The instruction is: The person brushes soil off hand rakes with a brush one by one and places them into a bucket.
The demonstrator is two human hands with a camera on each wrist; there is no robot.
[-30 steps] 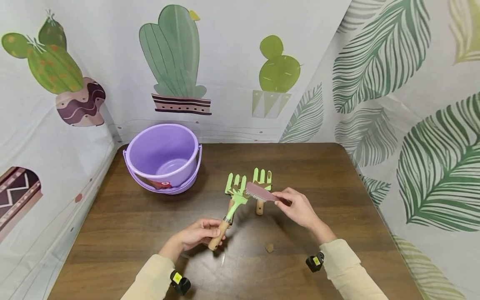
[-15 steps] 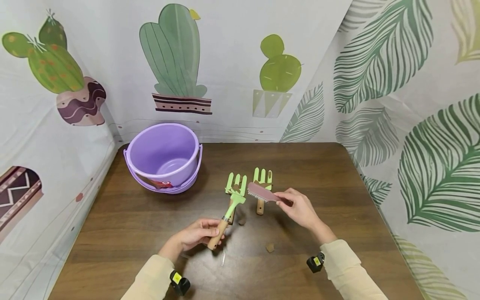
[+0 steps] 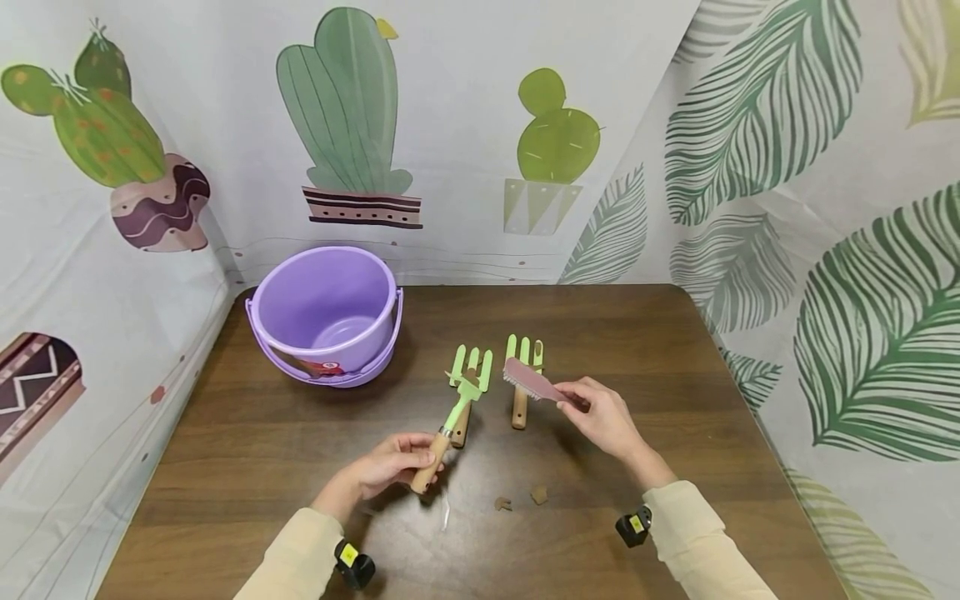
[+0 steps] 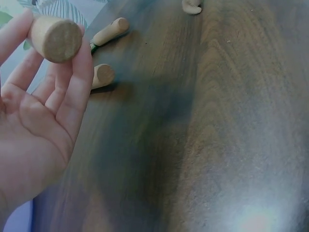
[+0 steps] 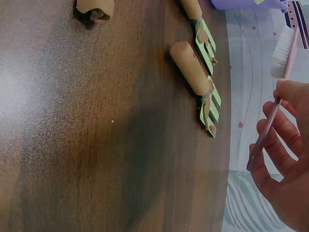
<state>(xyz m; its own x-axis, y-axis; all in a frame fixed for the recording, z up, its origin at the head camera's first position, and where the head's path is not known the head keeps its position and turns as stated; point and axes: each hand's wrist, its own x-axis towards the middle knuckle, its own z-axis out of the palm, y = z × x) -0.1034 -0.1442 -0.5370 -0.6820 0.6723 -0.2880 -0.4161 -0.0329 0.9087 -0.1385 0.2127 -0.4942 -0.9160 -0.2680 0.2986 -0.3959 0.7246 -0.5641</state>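
Note:
My left hand (image 3: 393,465) holds a small garden fork (image 3: 456,414) by its wooden handle, green head raised and pointing away. Some brown, clay-like dirt is on that head. In the left wrist view, fingers and thumb pinch the round handle end (image 4: 62,41). A pink brush (image 3: 534,383) with white bristles is gripped by its thin handle in my right hand (image 3: 606,418). The brush is to the right of the held fork, apart from it. Beneath them lie two more green forks on the table, the left one (image 3: 461,427) partly covered and the right one (image 5: 190,70) smeared with brown dirt.
A purple bucket (image 3: 322,300) stands at the back left, its handle lowered. Two brown lumps, one broken-edged (image 3: 502,503) and one rounder (image 3: 539,496), lie on the wooden table (image 3: 637,350) near the front. A printed cloth (image 3: 465,133) hangs behind.
A brown lump has dropped from around the held fork onto the table beside the other lump. The brush has shifted right, away from the fork, and the fork has moved slightly left and down.

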